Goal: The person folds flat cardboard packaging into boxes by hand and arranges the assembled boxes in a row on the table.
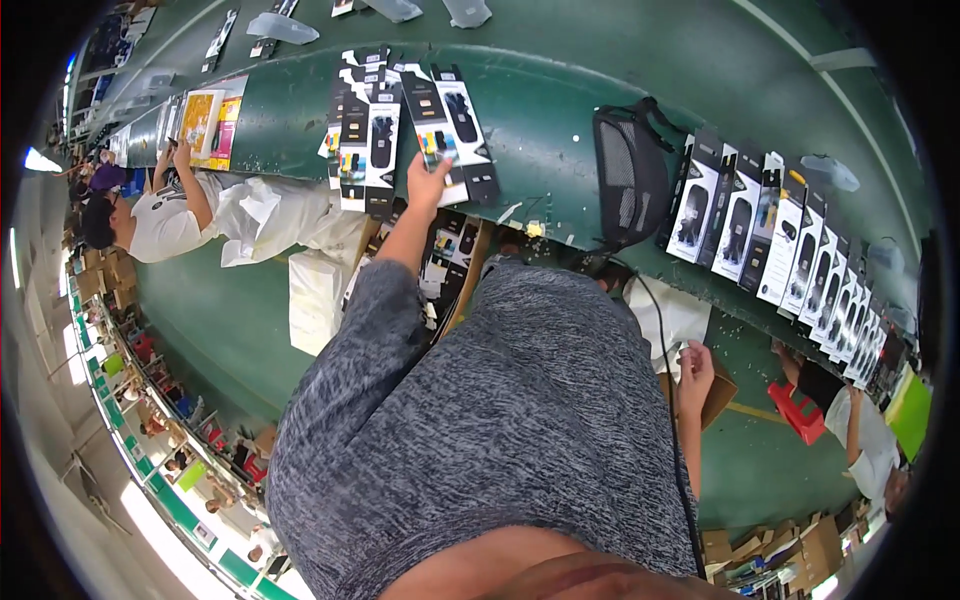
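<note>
My left hand (428,182) is closed on the near edge of a flat black-and-white printed carton (432,130), its thumb on top. Beside that carton lies another flat carton (462,118) with a dark device picture. To the left is a loose, overlapping pile of similar cartons (382,135) on the green bench. My right hand (695,372) hangs low at my right side, away from the bench, fingers bent together. A small pale bit shows at its fingertips, too small to name.
A black mesh bag (632,175) lies on the green bench (545,130). Right of it, several printed boxes (740,215) stand in a row. Below the bench edge is an open cardboard box (472,270) of cartons. A co-worker (165,220) works at the left; a cable (668,385) runs down my right side.
</note>
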Demonstrator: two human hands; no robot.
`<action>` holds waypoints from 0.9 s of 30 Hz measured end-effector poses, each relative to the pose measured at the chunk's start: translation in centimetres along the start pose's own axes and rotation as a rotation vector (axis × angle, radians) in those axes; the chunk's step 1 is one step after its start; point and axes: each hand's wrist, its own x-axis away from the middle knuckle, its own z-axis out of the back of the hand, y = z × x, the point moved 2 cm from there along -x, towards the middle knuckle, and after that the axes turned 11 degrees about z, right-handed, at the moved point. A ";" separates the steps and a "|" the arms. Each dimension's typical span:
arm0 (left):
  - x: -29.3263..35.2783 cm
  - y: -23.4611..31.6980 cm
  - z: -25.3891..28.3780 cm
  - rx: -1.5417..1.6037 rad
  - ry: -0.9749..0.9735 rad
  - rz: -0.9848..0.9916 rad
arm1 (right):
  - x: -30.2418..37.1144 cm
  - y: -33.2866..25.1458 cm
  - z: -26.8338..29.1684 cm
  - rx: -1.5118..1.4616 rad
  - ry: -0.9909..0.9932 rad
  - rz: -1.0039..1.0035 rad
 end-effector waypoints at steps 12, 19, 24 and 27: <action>22.7 14.4 -9.8 0.116 -0.835 -0.259 | -13.8 -24.5 -16.7 -0.655 -0.366 0.454; 24.9 24.4 -10.9 0.643 -1.247 -0.256 | -12.6 -28.5 -15.3 -0.606 -0.976 0.300; 27.5 26.7 -9.2 0.333 -1.076 -0.522 | -9.9 -36.4 -11.8 0.085 -0.146 1.188; 28.9 27.2 -9.8 0.243 -1.066 -0.491 | -8.1 -41.3 -10.2 0.044 -0.066 1.407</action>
